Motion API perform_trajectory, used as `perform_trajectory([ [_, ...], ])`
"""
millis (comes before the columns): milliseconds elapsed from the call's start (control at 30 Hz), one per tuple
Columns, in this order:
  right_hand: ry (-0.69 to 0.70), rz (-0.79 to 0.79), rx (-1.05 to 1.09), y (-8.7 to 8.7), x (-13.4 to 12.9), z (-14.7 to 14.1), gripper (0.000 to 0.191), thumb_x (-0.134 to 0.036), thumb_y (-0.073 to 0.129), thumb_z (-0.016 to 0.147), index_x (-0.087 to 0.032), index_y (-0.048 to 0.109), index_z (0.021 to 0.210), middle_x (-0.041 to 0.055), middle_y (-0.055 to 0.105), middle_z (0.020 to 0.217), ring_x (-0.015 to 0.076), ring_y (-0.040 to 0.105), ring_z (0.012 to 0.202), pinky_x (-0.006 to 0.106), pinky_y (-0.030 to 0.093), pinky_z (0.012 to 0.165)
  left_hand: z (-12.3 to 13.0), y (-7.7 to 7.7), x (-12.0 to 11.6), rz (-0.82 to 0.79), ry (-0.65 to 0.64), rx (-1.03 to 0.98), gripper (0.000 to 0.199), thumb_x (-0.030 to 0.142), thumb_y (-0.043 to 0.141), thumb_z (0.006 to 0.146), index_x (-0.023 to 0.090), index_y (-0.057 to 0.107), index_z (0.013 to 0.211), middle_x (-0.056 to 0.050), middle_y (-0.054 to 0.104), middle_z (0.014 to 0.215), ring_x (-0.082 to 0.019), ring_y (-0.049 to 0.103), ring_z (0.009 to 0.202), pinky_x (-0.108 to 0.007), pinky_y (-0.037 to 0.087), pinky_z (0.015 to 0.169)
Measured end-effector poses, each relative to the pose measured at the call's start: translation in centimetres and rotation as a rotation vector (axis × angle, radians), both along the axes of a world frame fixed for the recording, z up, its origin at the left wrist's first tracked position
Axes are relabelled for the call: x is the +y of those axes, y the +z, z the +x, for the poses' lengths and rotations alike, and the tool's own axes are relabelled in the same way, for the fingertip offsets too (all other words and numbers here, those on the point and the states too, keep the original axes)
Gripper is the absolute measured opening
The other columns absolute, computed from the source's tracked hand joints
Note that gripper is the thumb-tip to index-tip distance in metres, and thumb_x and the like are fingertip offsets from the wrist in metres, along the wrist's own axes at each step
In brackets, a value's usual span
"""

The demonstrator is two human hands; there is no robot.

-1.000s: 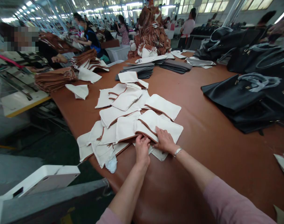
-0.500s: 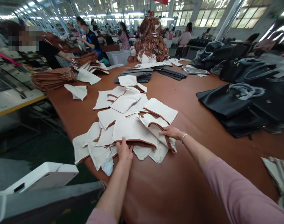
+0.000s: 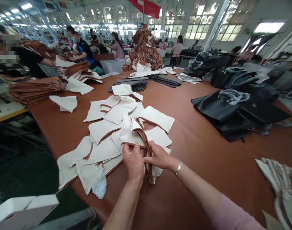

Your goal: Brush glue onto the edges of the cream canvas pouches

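Note:
My left hand [image 3: 134, 161] is closed on the brown edge of a white fabric piece [image 3: 130, 134], thumb on top. Beside it, my right hand [image 3: 160, 155] pinches several brown-edged fabric pieces [image 3: 144, 135] that stand folded on edge. The two hands almost meet at the near side of a loose heap of white, brown-edged pieces [image 3: 104, 148]. Under the hands, the lower ends of the held pieces hang close to the table; how many layers each hand holds is hidden. A pale blue scrap [image 3: 99, 187] lies at the heap's near left corner.
The brown-covered table [image 3: 196, 185] spreads around the heap. Black handbags [image 3: 232, 115] lie at the right, stacked fabric pieces [image 3: 277, 182] at the near right. Brown stacks [image 3: 37, 89] stand at the far left, near a co-worker's arm [image 3: 49, 62]. Dark flat strips [image 3: 134, 83] lie farther back.
My hands have come together, and the right hand has drawn its pieces inward and up on edge. The left hand's piece is lifted. The camera view has shifted.

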State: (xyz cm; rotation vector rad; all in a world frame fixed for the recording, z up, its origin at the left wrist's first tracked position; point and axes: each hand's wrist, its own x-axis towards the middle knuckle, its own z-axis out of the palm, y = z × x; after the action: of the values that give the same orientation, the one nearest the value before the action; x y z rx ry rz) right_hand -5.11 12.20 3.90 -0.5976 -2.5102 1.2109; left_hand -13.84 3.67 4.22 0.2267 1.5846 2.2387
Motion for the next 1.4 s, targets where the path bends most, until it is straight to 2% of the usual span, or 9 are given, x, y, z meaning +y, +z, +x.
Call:
perform_trajectory([
  [167, -0.143, -0.606, 0.194, -3.0, 0.3, -0.3, 0.037, -0.039, 0.070, 0.073, -0.018, 0.066, 0.103, 0.0040, 0.070, 0.093, 0.0250, 0.066, 0.088, 0.034, 0.054, 0.078, 1.0, -0.6, 0.8, -0.111, -0.250, 0.105, 0.023, 0.031, 0.069, 0.083, 0.020, 0.062, 0.103, -0.005, 0.068, 0.094, -0.018, 0.067, 0.087, -0.028, 0.055, 0.080],
  [333, -0.303, -0.608, 0.129, -1.0, 5.1, 1.3, 0.023, -0.036, 0.062, 0.066, -0.017, 0.061, 0.079, 0.0033, 0.063, 0.071, 0.0205, 0.059, 0.064, 0.030, 0.049, 0.059, 0.1, -3.8, -1.5, -0.216, -0.196, 0.396, 0.037, 0.030, 0.069, 0.085, 0.022, 0.061, 0.120, -0.009, 0.068, 0.111, -0.022, 0.065, 0.106, -0.034, 0.048, 0.102],
  [500, -0.496, -0.290, 0.126, 7.0, 14.0, 3.3, 0.014, -0.028, 0.062, 0.069, -0.019, 0.056, 0.077, -0.0004, 0.054, 0.065, 0.0160, 0.047, 0.057, 0.025, 0.035, 0.052, -2.7, -10.1, -5.0, -0.498, -0.089, 0.739, 0.022, 0.029, 0.065, 0.084, 0.023, 0.065, 0.105, -0.011, 0.068, 0.102, -0.029, 0.062, 0.103, -0.045, 0.046, 0.100],
  [633, -0.558, 0.598, -0.111, 10.3, 19.4, 0.7, 0.013, -0.018, 0.052, 0.085, -0.015, 0.060, 0.093, 0.0093, 0.063, 0.085, 0.0249, 0.059, 0.078, 0.031, 0.044, 0.071, -4.9, -11.6, -4.2, -0.613, -0.015, 0.775, 0.026, 0.034, 0.059, 0.088, 0.022, 0.062, 0.111, -0.011, 0.064, 0.108, -0.029, 0.060, 0.104, -0.046, 0.047, 0.099],
  [733, -0.560, 0.781, -0.394, 7.3, 20.9, -3.5, 0.026, -0.012, 0.041, 0.094, -0.009, 0.056, 0.116, 0.0209, 0.062, 0.109, 0.0328, 0.061, 0.096, 0.040, 0.046, 0.082, -6.3, -11.5, -1.9, -0.667, 0.058, 0.675, 0.036, 0.039, 0.061, 0.087, 0.020, 0.057, 0.118, -0.012, 0.059, 0.115, -0.027, 0.059, 0.103, -0.046, 0.049, 0.098],
  [900, -0.413, 0.671, -0.572, -3.2, 20.0, -9.7, 0.023, -0.021, 0.048, 0.099, -0.011, 0.056, 0.118, 0.0223, 0.060, 0.112, 0.0321, 0.061, 0.103, 0.041, 0.048, 0.086, -7.4, -13.8, 0.2, -0.748, 0.147, 0.653, 0.053, 0.040, 0.067, 0.083, 0.021, 0.051, 0.130, -0.013, 0.057, 0.121, -0.028, 0.058, 0.105, -0.048, 0.047, 0.099],
  [1067, -0.415, 0.613, -0.581, -10.0, 20.2, -13.0, 0.086, -0.053, 0.074, 0.082, -0.006, 0.037, 0.144, 0.0309, 0.051, 0.130, 0.0447, 0.048, 0.122, 0.055, 0.043, 0.096, -7.3, -16.1, -0.2, -0.796, 0.164, 0.711, 0.062, 0.048, 0.064, 0.085, 0.019, 0.048, 0.138, -0.015, 0.059, 0.121, -0.028, 0.058, 0.100, -0.045, 0.048, 0.096],
  [1233, -0.376, 0.499, -0.560, -9.5, 22.9, -13.1, 0.052, -0.022, 0.067, 0.087, -0.006, 0.049, 0.133, 0.0277, 0.061, 0.119, 0.0375, 0.061, 0.109, 0.046, 0.047, 0.093, -7.5, -16.1, -0.2, -0.855, 0.134, 0.620, 0.070, 0.056, 0.063, 0.084, 0.016, 0.049, 0.140, -0.016, 0.064, 0.112, -0.032, 0.061, 0.101, -0.047, 0.048, 0.094],
  [1400, -0.352, 0.345, -0.403, -3.1, 25.7, -9.0, 0.032, -0.018, 0.071, 0.082, -0.009, 0.067, 0.112, 0.0203, 0.071, 0.108, 0.0333, 0.066, 0.101, 0.036, 0.050, 0.087, -7.9, -16.0, -0.3, -0.874, 0.097, 0.638, 0.059, 0.055, 0.061, 0.084, 0.019, 0.057, 0.130, -0.014, 0.067, 0.104, -0.033, 0.063, 0.099, -0.046, 0.049, 0.090],
])
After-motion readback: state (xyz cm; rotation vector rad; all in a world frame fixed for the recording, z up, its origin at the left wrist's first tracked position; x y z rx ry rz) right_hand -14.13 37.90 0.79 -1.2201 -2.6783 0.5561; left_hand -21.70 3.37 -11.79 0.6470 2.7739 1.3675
